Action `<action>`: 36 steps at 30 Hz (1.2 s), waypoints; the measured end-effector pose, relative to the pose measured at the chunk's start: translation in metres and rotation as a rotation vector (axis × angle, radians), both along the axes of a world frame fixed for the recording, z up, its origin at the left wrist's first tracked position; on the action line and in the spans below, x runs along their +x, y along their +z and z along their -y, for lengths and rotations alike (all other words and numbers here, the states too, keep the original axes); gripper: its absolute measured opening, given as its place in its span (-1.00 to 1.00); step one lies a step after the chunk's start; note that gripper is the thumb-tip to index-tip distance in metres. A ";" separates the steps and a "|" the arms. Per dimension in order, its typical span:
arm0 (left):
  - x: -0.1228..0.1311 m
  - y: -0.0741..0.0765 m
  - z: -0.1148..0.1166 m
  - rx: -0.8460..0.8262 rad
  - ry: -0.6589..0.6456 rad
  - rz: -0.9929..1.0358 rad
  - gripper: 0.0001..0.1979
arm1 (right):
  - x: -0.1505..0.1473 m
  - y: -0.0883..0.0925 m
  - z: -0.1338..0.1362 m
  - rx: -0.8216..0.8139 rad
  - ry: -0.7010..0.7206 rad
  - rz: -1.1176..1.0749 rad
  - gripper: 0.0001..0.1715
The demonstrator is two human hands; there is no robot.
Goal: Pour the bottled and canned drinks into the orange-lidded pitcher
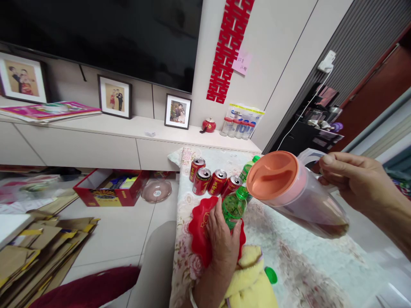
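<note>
My left hand (221,233) is wrapped around a green plastic bottle (233,208) that stands over a red scalloped tray (197,229). My right hand (356,179) grips the handle of a clear plastic pitcher (308,201) with an orange lid (272,175). The pitcher is tilted with its lid end toward the left, close to the bottle's top, and brown liquid lies low inside it. Behind the bottle stand several red drink cans (217,182) and another green bottle (246,170). A yellow towel (252,282) lies by my left forearm, beside a green round lid (270,275).
The table has a floral cloth (298,265). Past it, a white cabinet (141,128) holds picture frames, a red pot (209,125) and several glass jars (237,128). On the floor are a red box (107,188), a clear dish (156,190) and flattened cardboard (41,256).
</note>
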State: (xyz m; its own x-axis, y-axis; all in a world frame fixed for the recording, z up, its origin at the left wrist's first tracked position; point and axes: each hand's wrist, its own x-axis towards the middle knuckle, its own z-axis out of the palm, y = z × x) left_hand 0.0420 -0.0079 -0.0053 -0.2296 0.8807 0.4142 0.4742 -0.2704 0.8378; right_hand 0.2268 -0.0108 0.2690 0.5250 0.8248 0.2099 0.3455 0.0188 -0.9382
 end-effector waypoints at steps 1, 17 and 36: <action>0.000 0.000 0.000 0.003 0.001 0.003 -0.32 | 0.000 0.000 0.000 0.000 -0.004 0.002 -0.26; 0.000 0.001 0.000 -0.002 -0.002 0.008 -0.32 | 0.002 -0.002 -0.001 0.004 0.010 0.013 -0.29; -0.001 0.001 0.001 -0.014 -0.018 0.018 -0.31 | 0.000 -0.004 -0.001 0.001 0.019 0.021 -0.27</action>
